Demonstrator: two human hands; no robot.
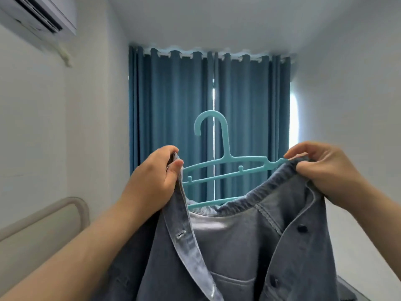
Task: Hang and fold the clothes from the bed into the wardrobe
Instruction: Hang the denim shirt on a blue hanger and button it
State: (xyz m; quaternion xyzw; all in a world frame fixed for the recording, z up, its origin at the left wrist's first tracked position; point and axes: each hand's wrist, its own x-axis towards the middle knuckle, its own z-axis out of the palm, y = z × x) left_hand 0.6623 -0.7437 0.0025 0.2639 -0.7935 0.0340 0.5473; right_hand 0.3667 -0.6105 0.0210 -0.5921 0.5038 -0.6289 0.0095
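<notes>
Up goes the denim shirt [249, 246], lifted at chest height in front of the blue curtains [173, 116], front open and facing the camera, with the teal hanger [231, 158] sitting partly inside the neck opening, hook pointing up. The left hand [152, 172] curls its fingers and thumb around the top of the buttonhole edge; whether it also has the hanger's left tip in there, I can't tell. The right hand [325, 170] pinches the collar band between thumb and fingertips, right at the hanger's other tip. The denim looks soft but weighty: it droops in the middle between the two grips, so it should drape and not slide much, and the collar band and shoulder seams look like the sensible places to hold while the hanger's arms are worked into the shoulders. The hanger looks light, rigid plastic, best carried by the neck below the hook once the shirt is seated. The count: one shirt, one hanger, two hands both busy, two dark buttons showing down the right front, one buttonhole clear on the left strip. An air conditioner [36, 14] sits high on the left wall. No wardrobe in view.
</notes>
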